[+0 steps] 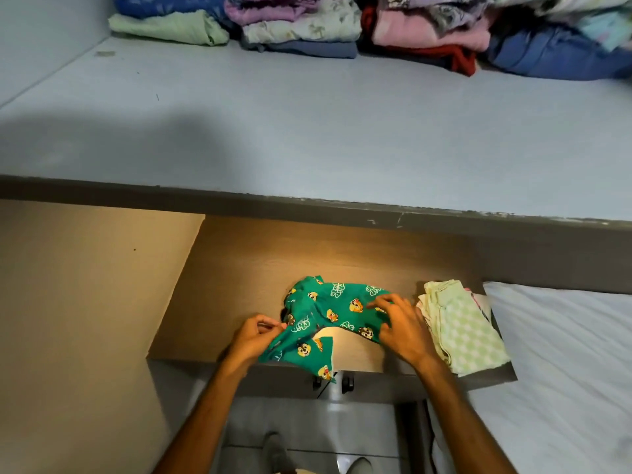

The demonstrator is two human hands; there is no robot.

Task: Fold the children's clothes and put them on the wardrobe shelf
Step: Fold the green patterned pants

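A green child's garment (328,316) printed with cartoon chipmunks lies crumpled on a small wooden table top (239,268). My left hand (254,335) pinches its lower left edge, and part of the cloth hangs over the table's front. My right hand (400,325) grips the garment's right side. To the right sits a folded pile of pale green checked clothes (461,331). Above is the wide pale blue wardrobe shelf (307,131), with folded clothes (307,25) stacked along its back.
The shelf's dark front edge (307,206) overhangs the table. A beige wall (68,319) stands on the left and a bed with a white sheet (564,371) on the right. Tiled floor and my feet (277,453) show below.
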